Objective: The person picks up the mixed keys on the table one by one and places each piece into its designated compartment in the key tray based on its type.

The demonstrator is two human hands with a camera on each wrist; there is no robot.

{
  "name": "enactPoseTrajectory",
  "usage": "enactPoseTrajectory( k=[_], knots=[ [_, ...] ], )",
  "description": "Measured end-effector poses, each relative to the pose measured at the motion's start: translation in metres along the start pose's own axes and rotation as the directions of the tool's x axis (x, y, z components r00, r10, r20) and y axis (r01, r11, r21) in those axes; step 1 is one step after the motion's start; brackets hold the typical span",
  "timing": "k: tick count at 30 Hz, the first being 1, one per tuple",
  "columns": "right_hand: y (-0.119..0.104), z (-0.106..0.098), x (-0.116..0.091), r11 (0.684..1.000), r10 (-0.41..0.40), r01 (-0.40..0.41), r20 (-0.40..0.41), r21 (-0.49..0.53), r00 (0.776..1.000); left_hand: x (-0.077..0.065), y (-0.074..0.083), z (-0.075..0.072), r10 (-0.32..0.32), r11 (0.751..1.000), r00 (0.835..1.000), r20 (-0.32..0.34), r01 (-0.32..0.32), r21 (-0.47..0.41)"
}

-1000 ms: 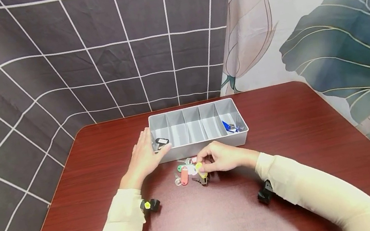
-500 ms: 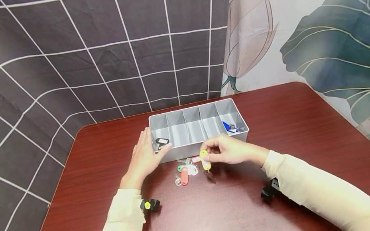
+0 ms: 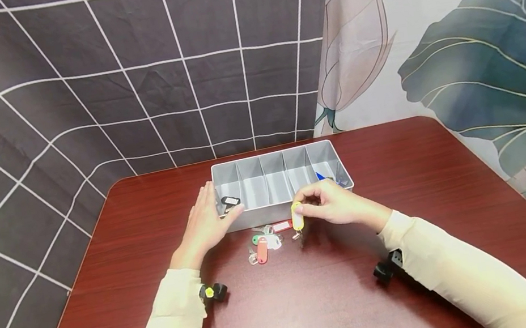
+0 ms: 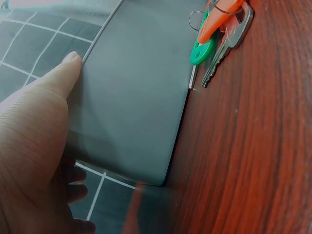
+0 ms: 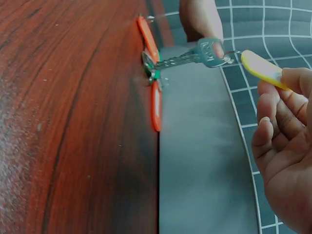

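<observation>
My right hand (image 3: 335, 204) pinches a yellow key tag (image 3: 298, 220) between thumb and fingers, in front of the grey divided tray (image 3: 271, 214). From the tag's ring hangs a key (image 5: 187, 58), clear in the right wrist view. My left hand (image 3: 206, 219) rests at the tray's left end, fingers straight along the side and thumb at the front rim. On the table before the tray lie a red key tag (image 3: 282, 226), a green key tag (image 3: 255, 239) and an orange-red key tag (image 3: 262, 251), with keys among them.
A black key tag (image 3: 231, 200) lies in the tray's leftmost compartment. In the rightmost one is a blue key tag (image 3: 320, 176), partly hidden behind my right hand. A dark checked curtain (image 3: 153, 89) hangs behind the wooden table (image 3: 286, 309).
My right hand has lifted the yellow key tag and its key off the pile and moved right and toward the tray. The red key tag shows more fully. The left hand stays put.
</observation>
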State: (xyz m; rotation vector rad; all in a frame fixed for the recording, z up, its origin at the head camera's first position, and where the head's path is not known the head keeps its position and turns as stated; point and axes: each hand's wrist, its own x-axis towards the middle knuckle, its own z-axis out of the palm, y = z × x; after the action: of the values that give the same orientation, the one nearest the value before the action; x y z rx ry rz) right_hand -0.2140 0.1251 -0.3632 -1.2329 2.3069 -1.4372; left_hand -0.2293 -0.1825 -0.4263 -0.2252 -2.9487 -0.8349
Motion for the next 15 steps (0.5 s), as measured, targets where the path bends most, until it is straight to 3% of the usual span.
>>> enactPoseTrajectory(
  k=[7, 15],
  knots=[
    [-0.001, -0.009, -0.001, 0.997, -0.072, 0.069, -0.096, -0.028, 0.993, -0.001, 0.002, -0.001, 0.001, 1.0, 1.0, 0.003, -0.001, -0.008],
    [-0.003, -0.021, -0.003, 0.999, -0.026, 0.031, -0.165, 0.031, 0.986, -0.001, 0.002, -0.001, 0.008, 1.0, 1.0, -0.001, -0.008, 0.004]
  ],
)
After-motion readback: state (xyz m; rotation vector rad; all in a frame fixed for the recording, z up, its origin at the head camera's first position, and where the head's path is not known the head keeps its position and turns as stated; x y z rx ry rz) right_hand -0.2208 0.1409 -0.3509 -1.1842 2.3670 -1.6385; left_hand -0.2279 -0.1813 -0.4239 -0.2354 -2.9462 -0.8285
